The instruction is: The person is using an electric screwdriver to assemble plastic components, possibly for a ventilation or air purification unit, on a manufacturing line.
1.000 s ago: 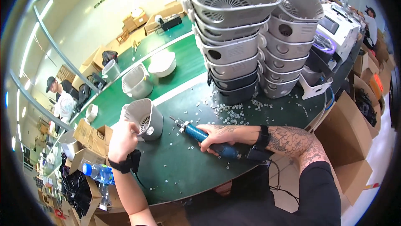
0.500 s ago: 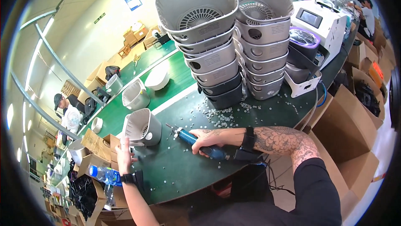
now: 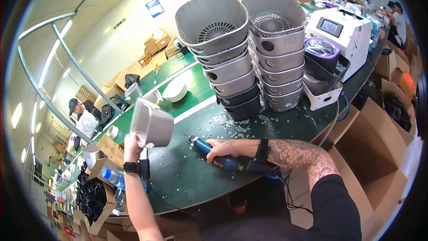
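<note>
A grey plastic tub (image 3: 157,127) is tilted up off the green table, its near edge gripped by my left hand (image 3: 132,147). My right hand (image 3: 218,152) is wrapped around a blue electric screwdriver (image 3: 203,146) lying low over the table, its bit pointing up and to the left toward the tub. Many small pale screws or rings (image 3: 238,129) lie scattered on the table past my right hand. Two tall stacks of similar grey tubs (image 3: 213,31) (image 3: 277,62) stand beyond them, one including dark tubs near the bottom.
A green conveyor belt (image 3: 192,90) runs behind, carrying a white tub (image 3: 175,90) and other tubs. A white machine with a screen (image 3: 341,40) stands at the right. Open cardboard boxes (image 3: 374,138) flank the table, and bottles (image 3: 113,177) sit at left. Other people work farther off.
My left hand has closed on the grey tub's edge and lifted and tilted it off the table. The right hand still holds the screwdriver in nearly the same place. The view has shifted slightly.
</note>
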